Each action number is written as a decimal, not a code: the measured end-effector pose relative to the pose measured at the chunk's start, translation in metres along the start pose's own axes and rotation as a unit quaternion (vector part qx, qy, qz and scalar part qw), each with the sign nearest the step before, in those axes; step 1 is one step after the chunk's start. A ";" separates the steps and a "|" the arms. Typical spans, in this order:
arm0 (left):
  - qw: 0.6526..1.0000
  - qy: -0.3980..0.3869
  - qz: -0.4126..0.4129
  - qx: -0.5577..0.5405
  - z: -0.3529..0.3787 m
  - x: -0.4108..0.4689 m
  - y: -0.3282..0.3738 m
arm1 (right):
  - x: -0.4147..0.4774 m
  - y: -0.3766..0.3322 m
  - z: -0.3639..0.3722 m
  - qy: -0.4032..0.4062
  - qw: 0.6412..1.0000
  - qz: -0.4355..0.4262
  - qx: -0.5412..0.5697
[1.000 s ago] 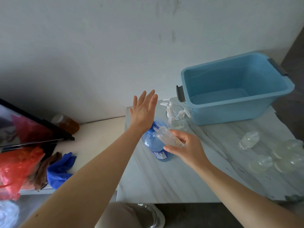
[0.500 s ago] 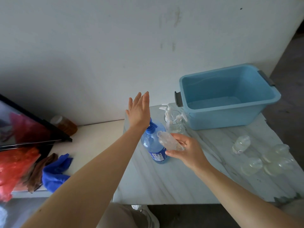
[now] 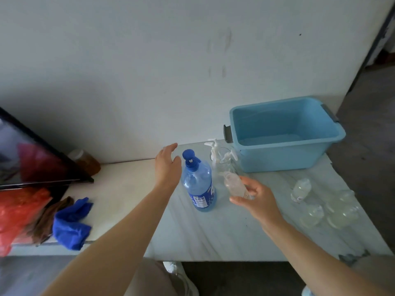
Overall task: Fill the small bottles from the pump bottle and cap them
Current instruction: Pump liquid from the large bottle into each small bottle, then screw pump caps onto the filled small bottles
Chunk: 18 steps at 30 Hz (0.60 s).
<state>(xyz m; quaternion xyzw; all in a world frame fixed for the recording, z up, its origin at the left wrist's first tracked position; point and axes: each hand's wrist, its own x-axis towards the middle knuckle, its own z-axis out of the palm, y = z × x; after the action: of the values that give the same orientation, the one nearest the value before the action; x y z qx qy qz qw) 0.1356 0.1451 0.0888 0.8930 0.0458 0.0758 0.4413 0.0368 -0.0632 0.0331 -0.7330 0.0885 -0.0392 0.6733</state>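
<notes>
One small bottle [image 3: 234,184] gripped by R hand [image 3: 254,197], right of pump bottle [image 3: 199,184]; L hand [image 3: 167,165] open (prob. light, slick; hold mid-body).

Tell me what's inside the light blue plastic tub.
The light blue plastic tub shows only bare floor and inner walls; its near wall hides the floor's front strip.
</notes>
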 end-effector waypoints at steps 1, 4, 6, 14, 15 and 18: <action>1.000 0.008 -0.001 0.010 -0.001 -0.006 -0.005 | -0.002 0.002 -0.001 0.004 1.000 0.008 0.005; 0.999 0.026 -0.007 0.038 -0.001 -0.026 -0.020 | -0.007 0.005 -0.004 0.017 0.999 0.032 0.019; 0.999 0.001 -0.027 0.038 0.004 -0.042 -0.026 | -0.012 0.006 -0.006 0.021 0.999 0.036 0.025; 0.992 0.069 -0.089 -0.061 0.072 -0.061 -0.026 | -0.020 0.033 0.001 0.018 0.998 0.064 0.024; 0.989 0.092 -0.093 -0.067 0.079 -0.060 -0.026 | -0.019 0.035 0.003 0.013 0.997 0.066 0.022; 0.984 0.135 -0.096 -0.068 0.090 -0.056 -0.029 | -0.016 0.039 0.007 0.005 0.997 0.075 0.018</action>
<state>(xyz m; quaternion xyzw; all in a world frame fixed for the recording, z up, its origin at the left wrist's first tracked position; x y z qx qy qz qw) 0.0961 0.0842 0.0063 0.8341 0.1852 0.1560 0.4956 0.0190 -0.0566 -0.0049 -0.7117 0.1461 0.0062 0.6871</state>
